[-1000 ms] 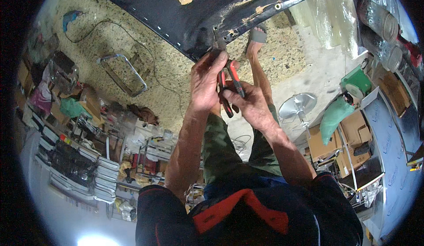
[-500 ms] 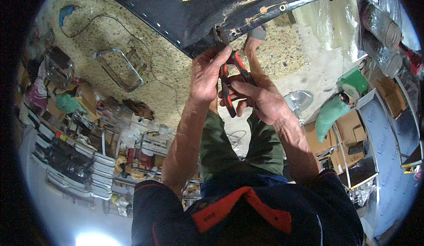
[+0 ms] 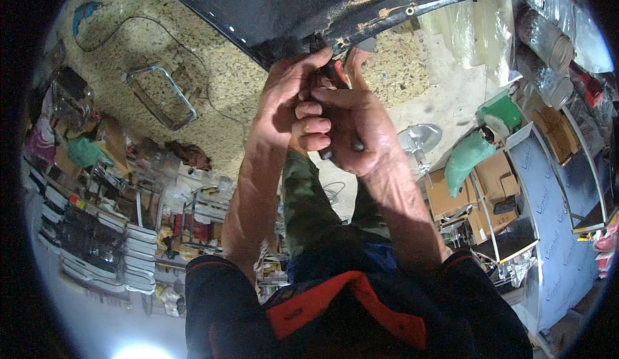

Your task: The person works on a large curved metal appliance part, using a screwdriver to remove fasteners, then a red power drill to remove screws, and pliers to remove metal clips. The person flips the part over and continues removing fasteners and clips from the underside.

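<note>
Pliers with red and black handles (image 3: 338, 71) have their jaws at the near edge of a black fabric-covered panel (image 3: 271, 23). My right hand (image 3: 369, 130) is wrapped round the handles, fingers curled in; one handle end pokes out below the fingers. Against the head of the pliers rests my left hand (image 3: 274, 98), its thumb laid across near the jaws and its other fingers mostly hidden. Torn patches with brownish material and metal eyelets (image 3: 410, 10) mark the panel. What the jaws bite on is hidden.
A chrome frame (image 3: 161, 98) and a dark cord (image 3: 174, 33) lie on the speckled floor. Beside my legs stand a round metal base (image 3: 420, 141), a green bag (image 3: 465, 165) and cardboard boxes (image 3: 496, 181). Clear plastic rolls (image 3: 545, 39) lie at far right; crowded shelving (image 3: 97, 230) at left.
The spread plier handles have been squeezed together in my right hand, whose fingers have closed. Both hands have drawn closer together, and the view has shifted slightly.
</note>
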A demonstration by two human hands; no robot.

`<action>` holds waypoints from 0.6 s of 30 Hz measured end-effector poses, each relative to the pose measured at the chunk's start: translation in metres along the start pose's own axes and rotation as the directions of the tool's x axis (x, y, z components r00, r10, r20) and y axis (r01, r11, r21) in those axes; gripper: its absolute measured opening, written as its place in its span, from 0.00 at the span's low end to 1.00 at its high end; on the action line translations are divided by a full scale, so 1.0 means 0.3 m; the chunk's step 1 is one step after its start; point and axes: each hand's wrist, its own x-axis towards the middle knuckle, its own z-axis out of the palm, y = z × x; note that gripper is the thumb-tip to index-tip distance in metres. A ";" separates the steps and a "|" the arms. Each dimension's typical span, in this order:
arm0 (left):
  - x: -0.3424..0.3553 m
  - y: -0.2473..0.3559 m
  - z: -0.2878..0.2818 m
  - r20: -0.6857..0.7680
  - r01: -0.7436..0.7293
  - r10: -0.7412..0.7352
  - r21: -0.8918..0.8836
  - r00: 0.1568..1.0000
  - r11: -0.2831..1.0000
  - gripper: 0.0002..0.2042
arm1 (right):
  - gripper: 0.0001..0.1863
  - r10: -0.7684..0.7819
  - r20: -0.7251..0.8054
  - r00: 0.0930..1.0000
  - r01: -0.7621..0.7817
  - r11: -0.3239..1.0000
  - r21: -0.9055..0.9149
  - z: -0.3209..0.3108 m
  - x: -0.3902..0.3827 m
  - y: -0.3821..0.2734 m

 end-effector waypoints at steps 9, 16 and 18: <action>-0.136 0.009 0.139 -0.197 0.078 0.720 0.978 0.666 0.196 0.27 | 0.06 -0.408 -0.216 0.887 0.384 0.912 -0.143 -0.053 0.228 0.277; -0.284 0.056 0.029 -0.606 0.189 0.531 0.745 0.593 0.640 0.19 | 0.05 -0.673 -0.203 0.712 0.591 0.729 -0.345 -0.128 0.421 0.387; -0.307 0.043 -0.005 -0.580 0.132 0.581 0.763 0.571 0.632 0.17 | 0.06 -0.667 -0.227 0.710 0.554 0.727 -0.406 -0.124 0.428 0.386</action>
